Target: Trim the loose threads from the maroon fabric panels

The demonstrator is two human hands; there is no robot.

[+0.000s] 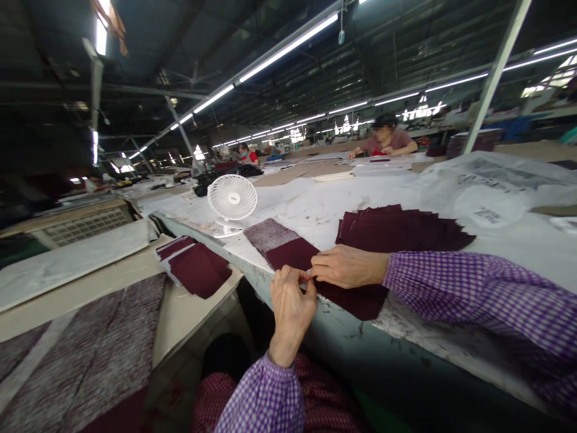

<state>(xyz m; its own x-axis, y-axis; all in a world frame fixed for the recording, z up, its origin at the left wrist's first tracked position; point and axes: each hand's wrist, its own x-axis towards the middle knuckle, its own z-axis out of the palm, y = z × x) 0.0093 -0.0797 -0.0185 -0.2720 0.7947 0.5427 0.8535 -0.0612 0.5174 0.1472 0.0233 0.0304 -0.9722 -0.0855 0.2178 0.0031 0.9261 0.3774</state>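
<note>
My left hand [291, 307] is closed in a pinch at the near table edge, thumb and forefinger together on the rim of a maroon fabric piece [360, 299]. Meeting it there, my right hand [345, 266] is closed too, its fingertips pinching the same edge from above. The exact spot between the fingertips is mostly hidden. Just beyond the hands lies another maroon piece [293, 252] with a heathered grey-maroon knit section [269, 236] at its far end. A fanned stack of maroon pieces [396, 230] rests behind my right forearm.
A small white fan [232, 197] stands on the white-covered table [306, 204]. Clear plastic bagging [491, 186] lies at right. The lower left table holds more maroon pieces [201, 269] and heathered fabric panels [112, 337]. Across the table, a person [392, 141] leans over work.
</note>
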